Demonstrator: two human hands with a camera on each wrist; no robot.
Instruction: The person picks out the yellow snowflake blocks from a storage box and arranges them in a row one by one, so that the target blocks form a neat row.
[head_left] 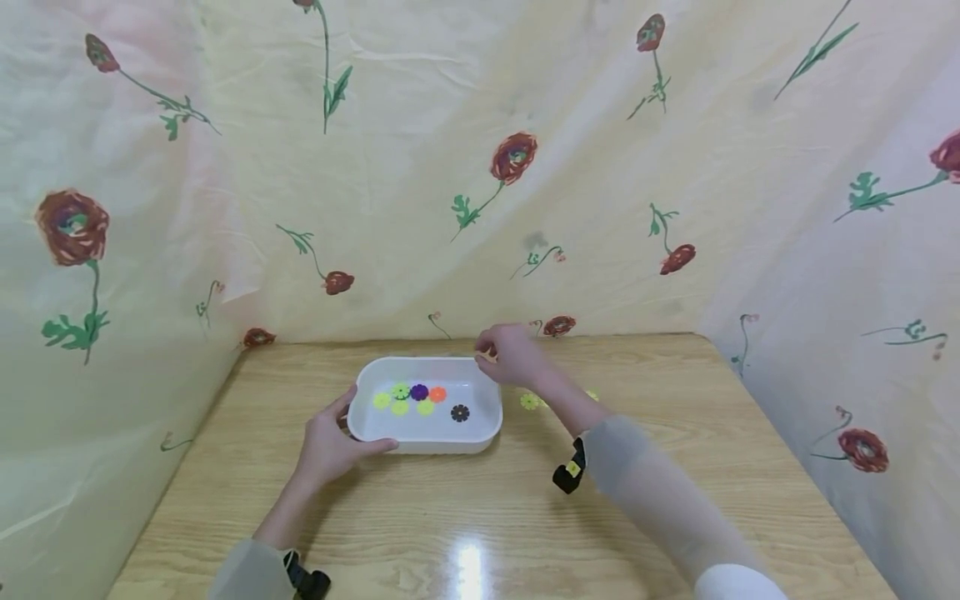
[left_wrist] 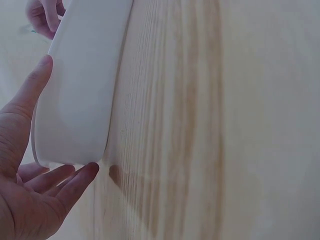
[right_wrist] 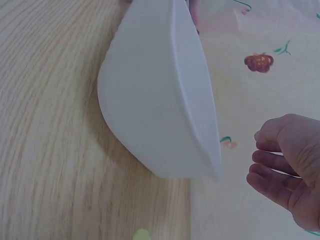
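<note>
A white plastic tub [head_left: 420, 435] stands on the table, with several small flower-shaped pieces on its bottom: yellow, green, a purple one [head_left: 419, 392], an orange one [head_left: 437, 395] and a dark brown one [head_left: 460, 413]. My left hand [head_left: 330, 442] grips the tub's left end, its thumb along the front rim and its fingers around the side, as the left wrist view also shows. Above the tub's back right corner hovers my right hand [head_left: 512, 354], fingers loosely bent. In the right wrist view no piece shows in that hand [right_wrist: 287, 165]; it is apart from the tub.
Right of the tub, a few yellow flower pieces [head_left: 530, 402] lie on the wooden table [head_left: 420, 517], partly behind my right forearm. A flower-patterned cloth [head_left: 420, 183] hangs along the back and sides. Each wrist wears a black camera band.
</note>
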